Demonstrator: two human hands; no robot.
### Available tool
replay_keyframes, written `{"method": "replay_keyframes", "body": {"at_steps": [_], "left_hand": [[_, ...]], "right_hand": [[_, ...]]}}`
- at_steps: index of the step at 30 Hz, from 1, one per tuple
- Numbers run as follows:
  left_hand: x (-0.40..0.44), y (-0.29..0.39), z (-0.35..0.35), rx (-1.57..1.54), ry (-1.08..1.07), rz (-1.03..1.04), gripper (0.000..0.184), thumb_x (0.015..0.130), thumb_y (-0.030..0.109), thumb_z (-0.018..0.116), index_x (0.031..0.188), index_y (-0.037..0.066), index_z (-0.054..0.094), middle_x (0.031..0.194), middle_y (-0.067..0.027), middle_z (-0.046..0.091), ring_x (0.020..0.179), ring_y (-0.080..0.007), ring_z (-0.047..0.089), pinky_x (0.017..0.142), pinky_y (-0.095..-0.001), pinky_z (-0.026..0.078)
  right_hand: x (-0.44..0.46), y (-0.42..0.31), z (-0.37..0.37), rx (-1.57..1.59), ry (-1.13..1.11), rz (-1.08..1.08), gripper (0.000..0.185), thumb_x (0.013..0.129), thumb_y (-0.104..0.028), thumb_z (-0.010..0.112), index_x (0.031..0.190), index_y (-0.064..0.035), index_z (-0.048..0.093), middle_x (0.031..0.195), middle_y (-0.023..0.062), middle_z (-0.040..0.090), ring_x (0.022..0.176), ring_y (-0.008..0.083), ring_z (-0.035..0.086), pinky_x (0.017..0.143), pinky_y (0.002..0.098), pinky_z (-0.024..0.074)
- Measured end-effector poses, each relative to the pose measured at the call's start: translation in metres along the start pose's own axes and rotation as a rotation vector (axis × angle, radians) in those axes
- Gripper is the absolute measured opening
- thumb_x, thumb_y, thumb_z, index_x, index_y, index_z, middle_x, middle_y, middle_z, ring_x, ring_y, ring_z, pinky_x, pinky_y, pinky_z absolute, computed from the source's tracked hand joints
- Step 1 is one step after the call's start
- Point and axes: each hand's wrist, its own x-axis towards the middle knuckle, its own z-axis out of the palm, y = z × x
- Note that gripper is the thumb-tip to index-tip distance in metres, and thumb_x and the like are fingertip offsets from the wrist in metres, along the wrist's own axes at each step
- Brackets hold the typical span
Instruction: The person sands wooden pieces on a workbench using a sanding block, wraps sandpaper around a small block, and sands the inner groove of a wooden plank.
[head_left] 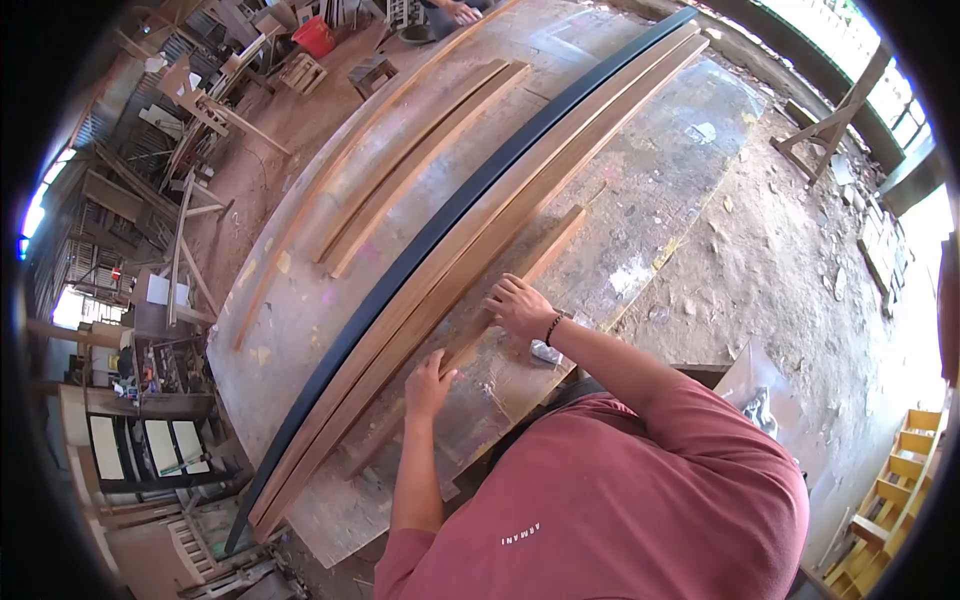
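A short wooden strip lies on the work table, parallel to the long pieces beside it. My right hand, with a dark bracelet at the wrist, is closed over the strip around its middle. Nearer the lower end, my left hand grips the same strip, thumb on one side and fingers on the other. Directly beyond my hands run two long wooden strips, side by side. A long dark bar lies along their far side. Close to my right wrist is a small pale item, too small to name.
The paint-stained table also bears two shorter wooden strips and a thin long one. Another person's hand shows at the far end. A red bucket, stacked lumber and a yellow wooden frame stand around.
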Motion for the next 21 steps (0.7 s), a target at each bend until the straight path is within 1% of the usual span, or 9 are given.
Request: {"method": "replay_keyframes", "body": {"at_steps": [4, 6, 7, 9, 11, 12, 14, 18, 21], "left_hand": [[0.017, -0.002, -0.01, -0.01, -0.078, -0.05, 0.056, 0.099, 0.043, 0.073, 0.141, 0.008, 0.061, 0.129, -0.0208, 0.073, 0.115, -0.0439, 0.07, 0.095, -0.0519, 0.057], [0.025, 0.004, -0.021, -0.075, -0.215, -0.256, 0.058, 0.099, 0.046, 0.074, 0.139, 0.005, 0.063, 0.133, -0.022, 0.072, 0.12, -0.0437, 0.068, 0.099, -0.0515, 0.055], [0.026, 0.002, -0.019, -0.077, -0.213, -0.276, 0.058, 0.099, 0.046, 0.074, 0.139, 0.005, 0.063, 0.133, -0.022, 0.072, 0.12, -0.0437, 0.068, 0.099, -0.0515, 0.055], [0.03, 0.002, -0.015, -0.103, -0.108, -0.248, 0.06, 0.099, 0.048, 0.073, 0.137, 0.003, 0.064, 0.136, -0.0247, 0.07, 0.124, -0.0443, 0.066, 0.103, -0.0511, 0.053], [0.03, 0.003, -0.01, -0.11, -0.071, -0.265, 0.059, 0.098, 0.046, 0.075, 0.137, 0.003, 0.064, 0.135, -0.0251, 0.069, 0.125, -0.044, 0.066, 0.105, -0.051, 0.052], [0.031, 0.004, -0.008, -0.134, 0.0, -0.233, 0.059, 0.097, 0.046, 0.077, 0.136, 0.003, 0.065, 0.134, -0.0242, 0.069, 0.125, -0.0441, 0.065, 0.105, -0.0512, 0.052], [0.028, 0.003, -0.003, -0.158, 0.07, -0.205, 0.06, 0.096, 0.045, 0.079, 0.136, 0.004, 0.065, 0.133, -0.0233, 0.069, 0.125, -0.0443, 0.064, 0.105, -0.0515, 0.052], [0.03, 0.003, -0.002, -0.204, 0.107, -0.254, 0.063, 0.093, 0.045, 0.082, 0.137, 0.004, 0.065, 0.134, -0.0221, 0.067, 0.126, -0.0436, 0.063, 0.107, -0.0506, 0.052], [0.03, -0.01, 0.008, -0.219, 0.118, -0.247, 0.064, 0.092, 0.046, 0.082, 0.137, 0.003, 0.066, 0.136, -0.0227, 0.067, 0.127, -0.0429, 0.062, 0.108, -0.0501, 0.051]], "right_hand": [[0.024, 0.021, -0.009, 0.091, -0.197, -0.104, 0.047, 0.095, -0.046, 0.074, 0.13, -0.0145, 0.071, 0.126, 0.0086, 0.064, 0.128, 0.0276, 0.057, 0.115, 0.0427, 0.0432], [0.032, 0.029, -0.007, 0.109, -0.108, -0.18, 0.046, 0.096, -0.046, 0.073, 0.129, -0.0142, 0.072, 0.126, 0.0084, 0.064, 0.128, 0.0272, 0.057, 0.114, 0.0428, 0.0434], [0.035, 0.031, -0.004, 0.12, -0.009, -0.232, 0.045, 0.097, -0.046, 0.072, 0.128, -0.0139, 0.072, 0.125, 0.0082, 0.064, 0.128, 0.0269, 0.057, 0.114, 0.043, 0.0436], [0.037, 0.03, 0.002, 0.163, -0.101, -0.245, 0.047, 0.099, -0.042, 0.072, 0.136, -0.0135, 0.068, 0.13, 0.009, 0.063, 0.133, 0.0276, 0.055, 0.118, 0.0442, 0.0417], [0.03, 0.023, 0.006, 0.039, -0.086, -0.27, 0.067, 0.1, -0.044, 0.07, 0.157, -0.0147, 0.053, 0.153, 0.0092, 0.055, 0.15, 0.0297, 0.044, 0.128, 0.0446, 0.0329], [0.026, 0.023, 0.007, 0.043, -0.088, -0.278, 0.067, 0.1, -0.044, 0.07, 0.157, -0.0147, 0.053, 0.153, 0.0092, 0.055, 0.15, 0.0297, 0.044, 0.128, 0.0446, 0.0329], [0.015, 0.023, 0.008, 0.028, -0.06, -0.292, 0.083, 0.102, -0.047, 0.066, 0.171, -0.0171, 0.03, 0.174, 0.005, 0.036, 0.164, 0.0308, 0.026, 0.136, 0.0451, 0.0201], [0.001, 0.039, 0.0, 0.092, -0.158, -0.259, 0.088, 0.104, -0.051, 0.061, 0.175, -0.0185, 0.02, 0.181, 0.0004, 0.022, 0.168, 0.0299, 0.014, 0.137, 0.0466, 0.0117], [-0.005, 0.077, -0.015, -0.067, -0.282, -0.018, 0.083, 0.109, -0.056, 0.049, 0.175, -0.0172, 0.017, 0.183, 0.0041, 0.017, 0.169, 0.029, 0.009, 0.137, 0.0485, 0.0077]]}}
